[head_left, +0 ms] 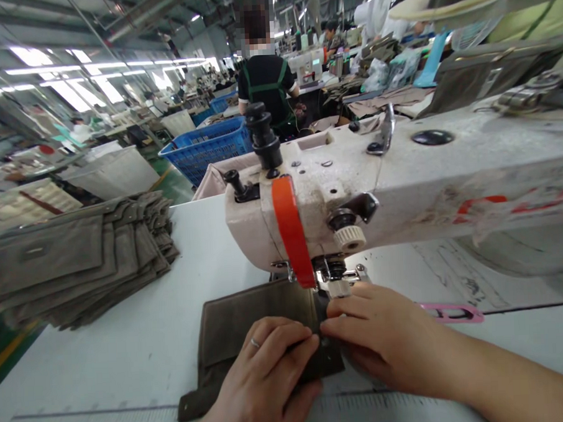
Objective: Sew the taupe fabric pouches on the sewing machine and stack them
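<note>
A dark grey-brown fabric panel [249, 324] with a stitched edge lies on the white table beneath the head of a sewing machine [259, 230]. Bent over its near part is my left hand [265, 379], a ring on one finger, its fingertips gripping the cloth left of the seam. My right hand [384, 337] holds the panel's right side close to the presser foot [338, 288], its fingers closed together and almost touching the left fingertips. The needle and the spot under the foot are mostly hidden by the orange guard [292, 232] and my fingers.
On the table's left rests a stack of similar fabric pieces [78, 257]. A pink slotted tool [454, 312] lies right of my wrist. Printed ruler marks [132, 413] run along the front. Beyond the machine are a blue crate [208, 146] and a person [266, 81] facing away.
</note>
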Demonstrator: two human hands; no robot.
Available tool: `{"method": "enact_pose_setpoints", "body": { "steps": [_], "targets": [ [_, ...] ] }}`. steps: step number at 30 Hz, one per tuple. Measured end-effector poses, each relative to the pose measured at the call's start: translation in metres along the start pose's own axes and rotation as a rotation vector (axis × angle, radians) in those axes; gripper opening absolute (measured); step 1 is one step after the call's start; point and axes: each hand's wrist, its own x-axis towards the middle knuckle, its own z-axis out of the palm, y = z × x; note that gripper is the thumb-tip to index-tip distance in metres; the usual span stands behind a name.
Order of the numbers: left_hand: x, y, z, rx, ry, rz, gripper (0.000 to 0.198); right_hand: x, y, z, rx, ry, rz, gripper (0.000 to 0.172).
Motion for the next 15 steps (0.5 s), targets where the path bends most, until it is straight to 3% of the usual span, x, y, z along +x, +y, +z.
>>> {"method": "enact_pose_setpoints", "body": {
  "steps": [7,15],
  "targets": [
    [0.0001,0.0037,-0.0006,0.035,0.031,0.027,0.033,-0.0016,0.0002,0.0037,-0.019,-0.005,-0.034,0.020],
    [0.0021,0.0025,-0.0024,0.047,-0.039,0.069,0.036,0.0018,-0.0022,-0.0031,0.009,-0.012,-0.022,0.012]
  ]
}}
